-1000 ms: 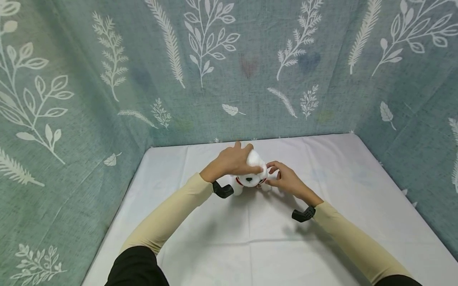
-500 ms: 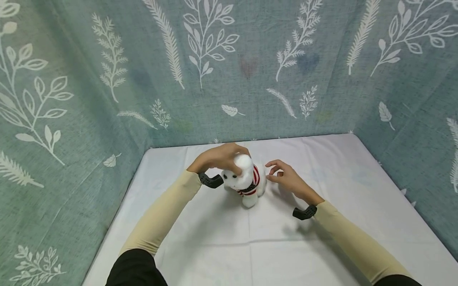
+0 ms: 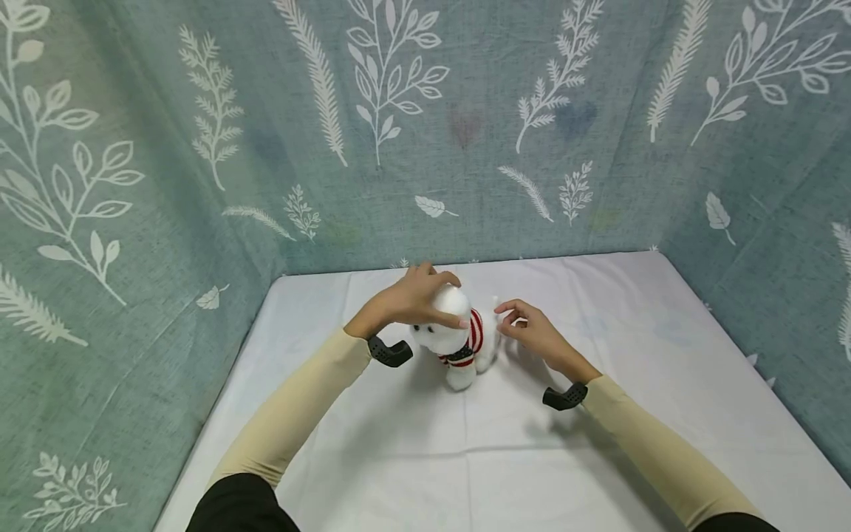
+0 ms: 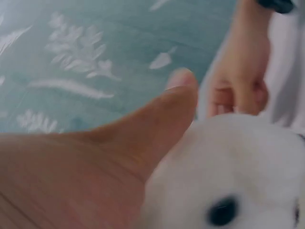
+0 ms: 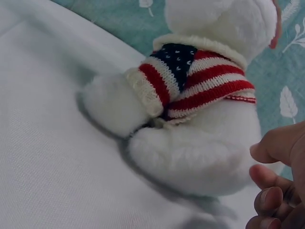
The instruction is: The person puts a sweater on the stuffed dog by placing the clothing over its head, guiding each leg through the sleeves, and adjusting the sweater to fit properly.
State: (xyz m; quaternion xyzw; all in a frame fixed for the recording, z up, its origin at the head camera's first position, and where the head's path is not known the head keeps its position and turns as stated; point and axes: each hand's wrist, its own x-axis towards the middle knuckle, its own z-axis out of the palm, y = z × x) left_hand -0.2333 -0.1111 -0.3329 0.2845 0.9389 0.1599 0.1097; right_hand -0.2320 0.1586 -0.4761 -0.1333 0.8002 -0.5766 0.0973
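Observation:
A white plush dog [image 3: 488, 353] in a red-and-white striped knit sweater [image 5: 209, 86] with a dark blue starred patch stands on the white cloth. Its head [image 4: 248, 162] points left in the head view. My left hand [image 3: 415, 295] grips the head from above, thumb across its near side and the other fingers over the far side, partly hidden. Beside the dog's rear is my right hand [image 3: 532, 336], fingers loosely bent. In the right wrist view its thumb [image 5: 269, 148] and forefinger lie close to the white fur, with a gap between them.
White cloth [image 3: 565, 473] covers the table, creased near the middle. Blue-green leaf-patterned fabric [image 3: 425, 185] hangs behind and along both sides. Black wrist-worn devices [image 3: 391, 352] sit on both wrists.
The plush dog has turned from facing me to facing left, its striped side now showing. My left hand moved left with its head; the right hand stayed nearly in place.

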